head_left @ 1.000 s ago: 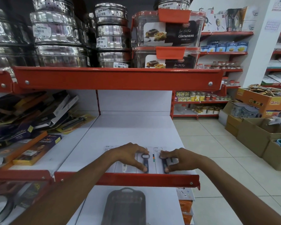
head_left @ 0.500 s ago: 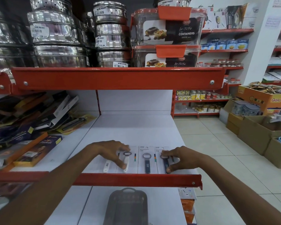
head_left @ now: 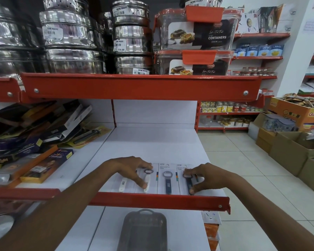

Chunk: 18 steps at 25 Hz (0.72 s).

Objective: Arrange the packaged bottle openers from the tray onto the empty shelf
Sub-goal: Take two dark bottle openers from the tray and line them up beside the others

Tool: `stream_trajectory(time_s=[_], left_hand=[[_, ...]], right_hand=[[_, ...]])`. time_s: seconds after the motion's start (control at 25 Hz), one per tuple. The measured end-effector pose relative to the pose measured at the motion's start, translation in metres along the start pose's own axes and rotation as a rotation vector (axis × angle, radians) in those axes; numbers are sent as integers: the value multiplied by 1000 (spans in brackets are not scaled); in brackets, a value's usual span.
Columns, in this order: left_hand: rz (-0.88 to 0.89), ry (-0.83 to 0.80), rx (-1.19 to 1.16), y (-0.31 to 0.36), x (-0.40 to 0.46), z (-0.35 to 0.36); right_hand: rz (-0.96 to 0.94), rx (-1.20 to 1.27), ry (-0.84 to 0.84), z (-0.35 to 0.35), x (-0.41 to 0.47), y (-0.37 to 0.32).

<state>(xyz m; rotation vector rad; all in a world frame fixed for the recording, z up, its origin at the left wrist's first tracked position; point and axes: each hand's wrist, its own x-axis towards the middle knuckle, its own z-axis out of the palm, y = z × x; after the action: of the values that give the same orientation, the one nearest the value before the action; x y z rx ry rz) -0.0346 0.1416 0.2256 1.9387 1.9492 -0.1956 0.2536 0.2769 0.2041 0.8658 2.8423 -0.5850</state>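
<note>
Several carded bottle openers lie flat in a row at the front of the white shelf (head_left: 152, 142). My left hand (head_left: 130, 168) rests with spread fingers on the two white-handled openers (head_left: 147, 180), fingertips pressing the second one. A blue-handled opener (head_left: 168, 182) lies untouched in the middle. My right hand (head_left: 205, 175) pinches the rightmost blue-handled opener (head_left: 188, 183) between thumb and fingers. The grey tray (head_left: 143, 230) sits on the shelf below, and I see nothing in it.
A red shelf lip (head_left: 161, 201) runs in front of the openers. Boxed knives and packets (head_left: 34, 142) crowd the left bay. Steel tins (head_left: 71, 42) and containers (head_left: 194, 37) fill the shelf above. Cardboard boxes (head_left: 297, 153) stand on the floor at right.
My left hand slid left from the middle opener to the white-handled ones, spreading the cards into a row. My right hand stayed on the rightmost card.
</note>
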Motion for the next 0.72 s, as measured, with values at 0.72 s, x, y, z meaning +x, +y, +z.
stream_trajectory(time_s=[0.72], left_hand=[[-140, -64, 16, -53, -38, 2]], right_hand=[[-1, -92, -32, -9, 12, -11]])
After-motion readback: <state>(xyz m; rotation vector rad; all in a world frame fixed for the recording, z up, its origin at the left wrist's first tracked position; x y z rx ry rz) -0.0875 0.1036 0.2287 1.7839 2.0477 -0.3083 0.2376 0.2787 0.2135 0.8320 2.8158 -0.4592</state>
